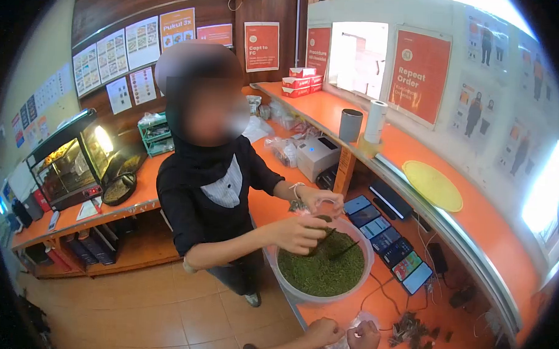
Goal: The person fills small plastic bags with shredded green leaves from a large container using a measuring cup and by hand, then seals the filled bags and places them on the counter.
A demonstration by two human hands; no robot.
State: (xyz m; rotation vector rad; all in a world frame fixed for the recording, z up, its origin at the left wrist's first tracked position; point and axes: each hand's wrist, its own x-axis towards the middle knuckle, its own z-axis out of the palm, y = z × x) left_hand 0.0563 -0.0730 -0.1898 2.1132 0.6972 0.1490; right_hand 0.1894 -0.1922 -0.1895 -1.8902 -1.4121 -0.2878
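Note:
At the bottom edge, my left hand [323, 332] is closed beside a clear plastic bag [342, 348]; its fingertips are too small to make out. My right hand [364, 339] pinches the bag's edge, to the right of my left. Just above them stands a round tub [287, 293] of chopped green leaves [325, 268], with dark sticks or handles standing in it. A co-worker's hand [299, 235] is over the leaves, and their other hand [328, 202] holds something clear, perhaps a small bag or cup, at the tub's far rim.
Small dark packets [412, 332] lie right of my hands on the orange counter [311, 311]. Several phones [388, 240] with cables line the tub's right side. A yellow lid [432, 186] rests on the raised shelf. The co-worker [212, 172] stands across, with a white printer [317, 156] behind.

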